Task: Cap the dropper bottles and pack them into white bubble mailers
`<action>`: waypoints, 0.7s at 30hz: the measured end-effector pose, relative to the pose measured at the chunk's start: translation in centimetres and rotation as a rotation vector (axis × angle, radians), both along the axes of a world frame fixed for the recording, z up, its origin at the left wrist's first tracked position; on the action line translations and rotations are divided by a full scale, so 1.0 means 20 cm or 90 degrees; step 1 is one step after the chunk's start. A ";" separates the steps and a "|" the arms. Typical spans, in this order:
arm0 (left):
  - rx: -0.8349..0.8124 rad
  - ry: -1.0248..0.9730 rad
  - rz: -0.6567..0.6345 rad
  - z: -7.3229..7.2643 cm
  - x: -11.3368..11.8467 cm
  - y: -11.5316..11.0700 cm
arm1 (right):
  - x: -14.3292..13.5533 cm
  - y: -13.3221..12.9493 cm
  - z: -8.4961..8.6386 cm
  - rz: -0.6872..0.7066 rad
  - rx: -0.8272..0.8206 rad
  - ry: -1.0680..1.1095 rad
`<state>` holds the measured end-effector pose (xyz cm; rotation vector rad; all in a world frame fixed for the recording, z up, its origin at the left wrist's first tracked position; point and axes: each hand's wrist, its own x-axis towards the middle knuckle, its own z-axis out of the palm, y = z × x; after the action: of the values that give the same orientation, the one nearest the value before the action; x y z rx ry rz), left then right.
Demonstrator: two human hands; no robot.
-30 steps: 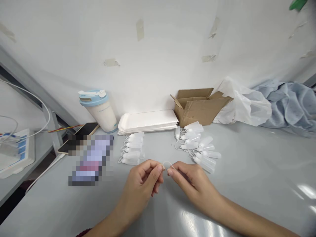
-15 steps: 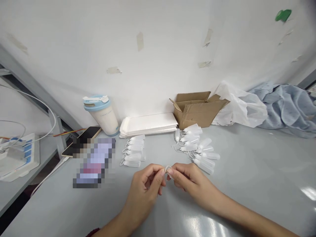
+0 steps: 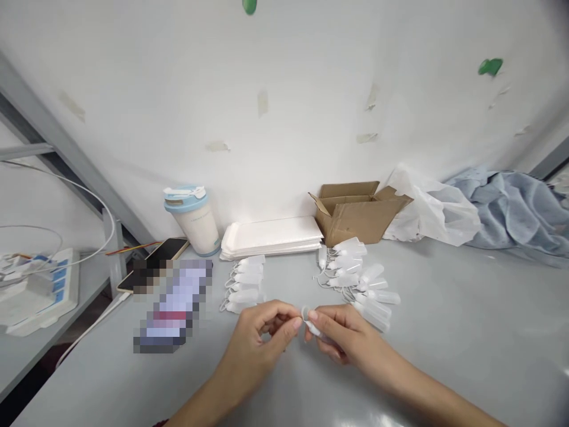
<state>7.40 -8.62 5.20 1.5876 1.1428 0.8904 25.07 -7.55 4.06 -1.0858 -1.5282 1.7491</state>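
Observation:
A small translucent dropper bottle lies slanted between my two hands, its body mostly hidden by fingers. My right hand is closed around it, with the white nozzle pointing up and left. A thin pale strap loops off the nozzle end. At that end my left hand pinches the strap's tip between thumb and forefinger. Beyond my left hand, several similar bottles lie in a neat column with their straps looped to the left. A looser heap of more bottles lies beyond my right hand.
Along the wall stand a blue-lidded cup, a stack of white padded envelopes, an open cardboard box, a white plastic bag and blue cloth. Two phones and a power strip are left.
The view has tilted upward, so the scene sits lower. More of the bottle's nozzle now shows between my hands, and the fingertips have drawn slightly apart.

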 end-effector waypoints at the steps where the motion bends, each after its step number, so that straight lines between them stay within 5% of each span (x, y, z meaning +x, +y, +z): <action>1: -0.003 0.004 -0.001 -0.01 0.00 0.00 | 0.00 0.00 0.00 -0.003 0.007 -0.008; 21: -0.142 -0.009 -0.052 -0.02 0.01 0.01 | 0.02 -0.01 0.02 -0.004 0.223 -0.194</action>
<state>7.68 -8.46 4.73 1.4325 1.1176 0.6937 25.51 -7.77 4.45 -1.2067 -1.9232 1.2832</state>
